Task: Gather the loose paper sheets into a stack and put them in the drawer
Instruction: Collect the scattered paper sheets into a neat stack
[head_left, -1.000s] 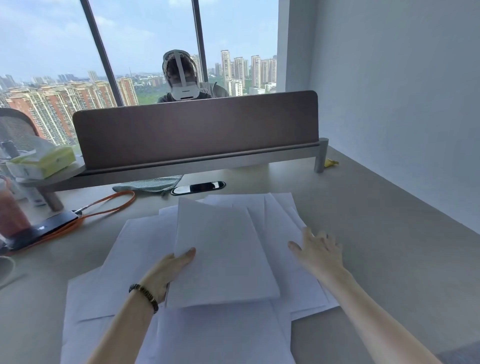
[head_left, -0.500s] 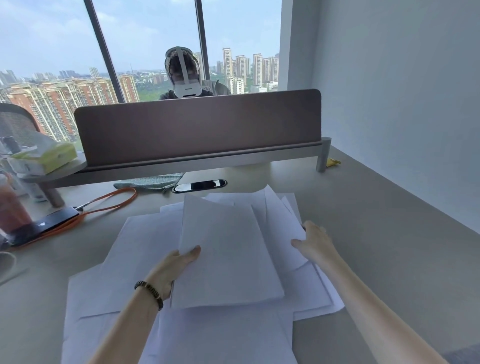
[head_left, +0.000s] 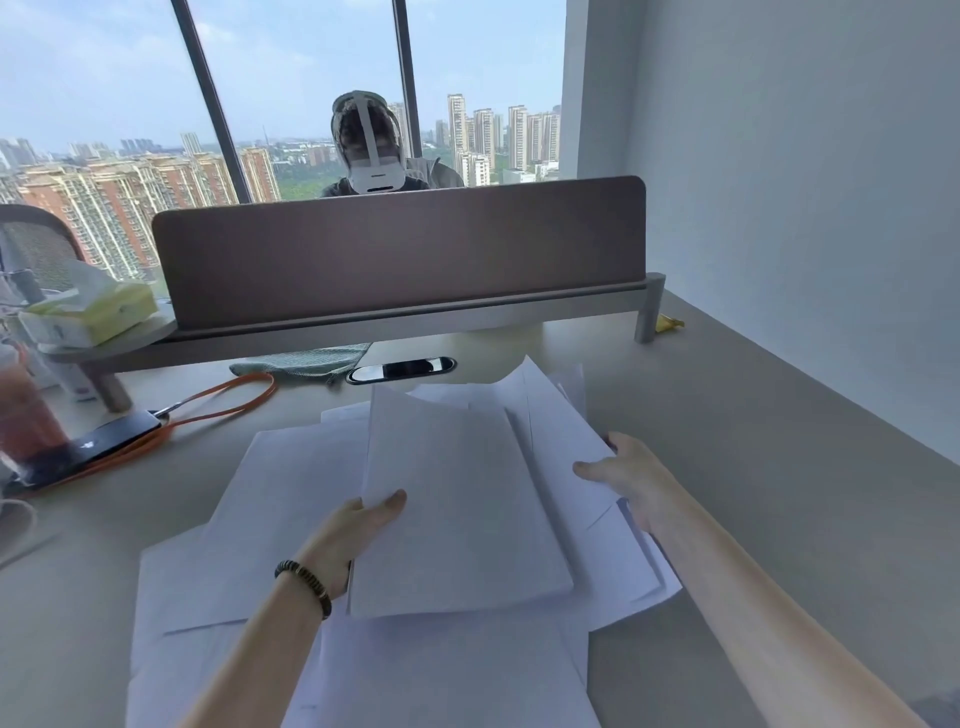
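Several white paper sheets lie scattered and overlapping on the beige desk. My left hand, with a bead bracelet at the wrist, grips the left edge of a small stack of sheets, thumb on top. My right hand holds the right edge of other sheets, which are lifted and tilted up toward the stack. More sheets lie flat beneath both hands. No drawer is in view.
A brown divider panel stands at the desk's far edge, with another person behind it. At left are a dark phone on an orange cord, a red drink cup and a tissue box. A wall runs along the right.
My right hand went from flat on the papers to gripping the right-hand sheets and lifting their edge up. My left hand kept its hold on the stack.
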